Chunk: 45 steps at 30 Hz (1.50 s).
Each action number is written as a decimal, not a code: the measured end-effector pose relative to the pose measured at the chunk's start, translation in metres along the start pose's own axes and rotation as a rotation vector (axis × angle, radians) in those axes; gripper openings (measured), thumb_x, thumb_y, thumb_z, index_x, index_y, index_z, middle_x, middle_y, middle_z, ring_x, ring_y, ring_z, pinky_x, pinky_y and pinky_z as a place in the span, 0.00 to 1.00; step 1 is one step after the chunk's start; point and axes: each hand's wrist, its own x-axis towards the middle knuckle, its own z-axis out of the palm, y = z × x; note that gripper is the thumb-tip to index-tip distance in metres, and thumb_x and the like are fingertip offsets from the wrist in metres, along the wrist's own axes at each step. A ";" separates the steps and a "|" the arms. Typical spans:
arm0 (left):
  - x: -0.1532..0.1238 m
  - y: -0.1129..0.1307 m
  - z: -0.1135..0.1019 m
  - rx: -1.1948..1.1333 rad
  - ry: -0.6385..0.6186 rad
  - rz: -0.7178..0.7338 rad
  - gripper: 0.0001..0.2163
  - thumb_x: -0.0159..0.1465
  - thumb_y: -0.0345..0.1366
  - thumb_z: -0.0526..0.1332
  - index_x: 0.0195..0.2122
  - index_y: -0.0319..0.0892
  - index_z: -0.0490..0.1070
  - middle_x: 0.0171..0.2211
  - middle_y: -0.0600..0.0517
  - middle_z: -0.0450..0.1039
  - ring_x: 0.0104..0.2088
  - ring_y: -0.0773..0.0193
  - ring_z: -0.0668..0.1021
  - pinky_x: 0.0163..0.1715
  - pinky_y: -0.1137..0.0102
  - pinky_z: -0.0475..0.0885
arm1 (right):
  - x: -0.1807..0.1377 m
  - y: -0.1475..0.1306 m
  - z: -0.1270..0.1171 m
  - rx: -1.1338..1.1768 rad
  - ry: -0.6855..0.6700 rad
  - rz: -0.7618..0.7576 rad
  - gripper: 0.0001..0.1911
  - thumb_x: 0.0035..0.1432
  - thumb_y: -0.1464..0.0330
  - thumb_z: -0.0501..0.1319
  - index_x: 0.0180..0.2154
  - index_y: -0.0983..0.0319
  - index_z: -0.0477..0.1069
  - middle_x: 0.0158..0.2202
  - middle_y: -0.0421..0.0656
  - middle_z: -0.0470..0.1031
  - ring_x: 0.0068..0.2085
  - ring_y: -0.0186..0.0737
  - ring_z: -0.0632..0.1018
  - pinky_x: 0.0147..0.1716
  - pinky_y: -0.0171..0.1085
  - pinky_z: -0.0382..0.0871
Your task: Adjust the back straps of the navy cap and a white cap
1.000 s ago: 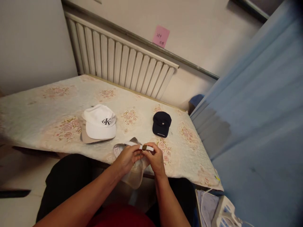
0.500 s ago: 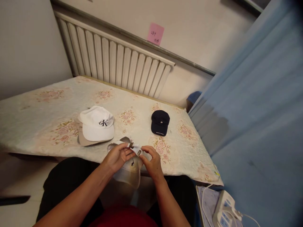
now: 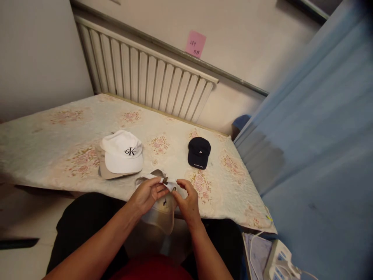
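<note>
Between my hands, over the near edge of the bed, is a light beige baseball cap (image 3: 164,214) with a small dark emblem on its front. Its brim points down toward my lap. My left hand (image 3: 147,195) pinches the white back strap (image 3: 171,181) beside a small metal buckle, its other fingers curled loosely. On the other side, my right hand (image 3: 188,200) grips the strap's right end between thumb and forefinger, by an eyelet. To the left lies a white cap (image 3: 122,153) with black letters, stacked on a beige cap (image 3: 108,174). A dark navy cap (image 3: 199,153) sits farther right.
The flowered bed cover (image 3: 175,134) runs back to a white radiator (image 3: 145,74). A blue curtain (image 3: 309,128) hangs at the right. Near the right knee, a white power strip (image 3: 278,258) with cables rests on a small stand.
My right hand has drawn the end of the strap up straighter, so the eyelet part is now mostly behind my fingers. The view has shifted slightly.
</note>
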 end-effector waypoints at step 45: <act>0.010 -0.020 -0.017 0.211 -0.114 0.240 0.14 0.52 0.33 0.68 0.39 0.40 0.70 0.31 0.53 0.72 0.31 0.66 0.75 0.34 0.70 0.69 | 0.006 -0.004 -0.009 -0.202 0.035 -0.244 0.09 0.57 0.76 0.53 0.30 0.60 0.69 0.29 0.41 0.71 0.34 0.38 0.72 0.35 0.37 0.64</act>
